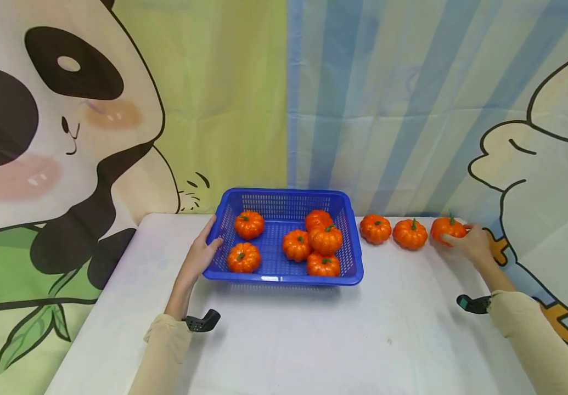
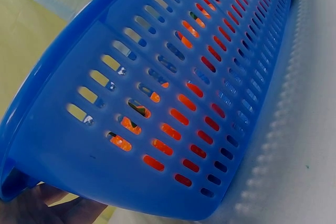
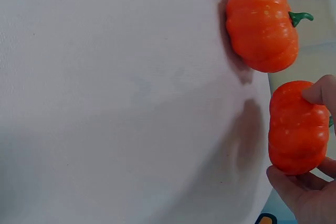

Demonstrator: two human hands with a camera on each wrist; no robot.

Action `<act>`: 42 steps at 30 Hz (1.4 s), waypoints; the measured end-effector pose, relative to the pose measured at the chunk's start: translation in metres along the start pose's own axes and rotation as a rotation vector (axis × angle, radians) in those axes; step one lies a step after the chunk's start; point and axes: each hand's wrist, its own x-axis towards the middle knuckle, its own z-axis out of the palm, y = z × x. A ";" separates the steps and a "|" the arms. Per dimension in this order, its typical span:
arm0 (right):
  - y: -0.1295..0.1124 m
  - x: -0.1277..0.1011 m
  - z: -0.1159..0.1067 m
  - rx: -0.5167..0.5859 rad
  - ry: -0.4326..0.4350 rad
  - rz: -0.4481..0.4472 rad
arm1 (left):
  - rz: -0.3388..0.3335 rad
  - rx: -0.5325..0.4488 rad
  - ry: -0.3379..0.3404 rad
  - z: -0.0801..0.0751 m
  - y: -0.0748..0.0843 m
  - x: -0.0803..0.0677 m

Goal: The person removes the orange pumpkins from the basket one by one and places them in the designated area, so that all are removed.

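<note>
At the far right of the table, my right hand (image 1: 473,244) grips a small orange toy pumpkin (image 1: 448,229) with a green stem. In the right wrist view, the thumb presses the near side of that pumpkin (image 3: 298,128) while the fingers wrap beneath it, and a shadow lies on the table beside it. My left hand (image 1: 201,253) holds the left rim of a blue plastic basket (image 1: 284,278), thumb at the edge. Seen from the left wrist, fingers (image 2: 79,209) curl under the rim. Several orange pumpkins (image 1: 245,258) lie inside the basket, some piled at its right end.
Two more pumpkins, one beside the basket (image 1: 375,229) and one farther right (image 1: 410,234), sit in a row on the white table (image 1: 303,340). A curtain (image 1: 244,99) with cartoon animals hangs right behind the table's back edge.
</note>
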 end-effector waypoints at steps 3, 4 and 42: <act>0.003 -0.001 0.012 0.002 -0.007 0.009 | -0.010 0.014 -0.006 -0.001 -0.004 -0.004; 0.004 -0.001 0.016 -0.006 -0.007 0.005 | -0.016 0.016 -0.006 -0.002 -0.006 -0.006; -0.148 -0.098 0.026 0.056 -0.002 -0.573 | 0.010 0.016 -0.005 0.000 0.001 0.002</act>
